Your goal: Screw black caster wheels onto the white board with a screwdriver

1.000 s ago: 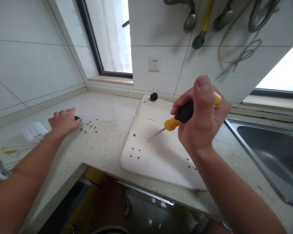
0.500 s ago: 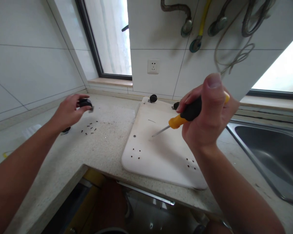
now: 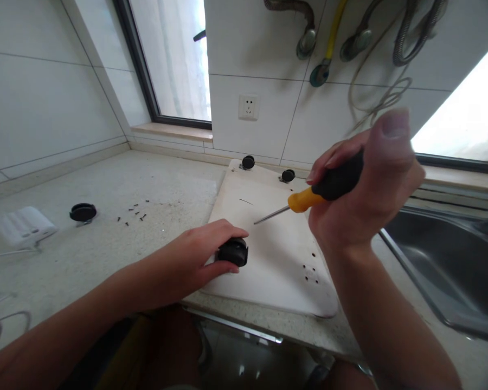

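Note:
Between its thumb and fingers my left hand (image 3: 205,252) grips a black caster wheel (image 3: 232,252), over the near left corner of a white board (image 3: 264,244). The holes at that corner are hidden by the hand. My right hand (image 3: 366,189) is wrapped round the black and yellow handle of a screwdriver (image 3: 303,200), thumb on top, the tip pointing left above the board. Two casters stand along the board's far edge, one at the left (image 3: 248,162) and one farther right (image 3: 288,175). Several screw holes (image 3: 310,273) show at the near right corner.
Several small dark screws (image 3: 136,212) lie on the speckled counter (image 3: 179,184), with another caster (image 3: 83,212) to their left. A white plastic object (image 3: 28,225) rests at the far left. To the right is a steel sink (image 3: 451,260); hoses and a socket (image 3: 248,107) are on the wall.
My left hand has carried the caster from above the counter, right and nearer, to the board's near left corner. The right hand still holds the screwdriver, slightly farther right in view.

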A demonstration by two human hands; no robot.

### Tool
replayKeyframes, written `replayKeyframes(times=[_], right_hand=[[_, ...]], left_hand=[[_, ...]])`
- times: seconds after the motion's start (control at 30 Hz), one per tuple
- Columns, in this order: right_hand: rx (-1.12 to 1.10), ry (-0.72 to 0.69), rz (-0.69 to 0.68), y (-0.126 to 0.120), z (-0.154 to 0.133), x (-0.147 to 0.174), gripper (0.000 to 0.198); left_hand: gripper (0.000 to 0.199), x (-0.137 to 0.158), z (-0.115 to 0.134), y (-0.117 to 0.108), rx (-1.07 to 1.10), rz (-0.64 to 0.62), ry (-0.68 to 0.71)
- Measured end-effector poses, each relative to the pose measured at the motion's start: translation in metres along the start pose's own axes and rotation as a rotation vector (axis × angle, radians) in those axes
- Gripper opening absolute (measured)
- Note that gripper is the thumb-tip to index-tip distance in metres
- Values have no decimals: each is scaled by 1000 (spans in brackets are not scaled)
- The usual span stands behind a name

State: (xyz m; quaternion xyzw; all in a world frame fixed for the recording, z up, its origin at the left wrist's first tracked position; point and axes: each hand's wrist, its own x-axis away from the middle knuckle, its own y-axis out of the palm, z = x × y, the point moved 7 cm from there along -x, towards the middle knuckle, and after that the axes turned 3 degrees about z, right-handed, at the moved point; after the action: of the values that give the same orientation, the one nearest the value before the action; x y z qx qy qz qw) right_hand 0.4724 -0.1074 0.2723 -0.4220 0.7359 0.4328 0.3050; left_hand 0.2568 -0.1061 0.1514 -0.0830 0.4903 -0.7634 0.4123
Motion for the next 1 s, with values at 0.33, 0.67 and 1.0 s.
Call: replayKeyframes(times=[0.33, 0.67, 1.0], right_hand=[[40, -22, 44, 4, 6, 5, 47], [50, -19, -6, 10, 10, 11, 45], [-31, -51, 40, 9, 16, 8, 41]], left_hand=[[51, 3, -2, 2, 49, -134, 18], [54, 1, -3, -2, 171, -204, 7], [60, 3, -5, 0, 223, -248, -10]])
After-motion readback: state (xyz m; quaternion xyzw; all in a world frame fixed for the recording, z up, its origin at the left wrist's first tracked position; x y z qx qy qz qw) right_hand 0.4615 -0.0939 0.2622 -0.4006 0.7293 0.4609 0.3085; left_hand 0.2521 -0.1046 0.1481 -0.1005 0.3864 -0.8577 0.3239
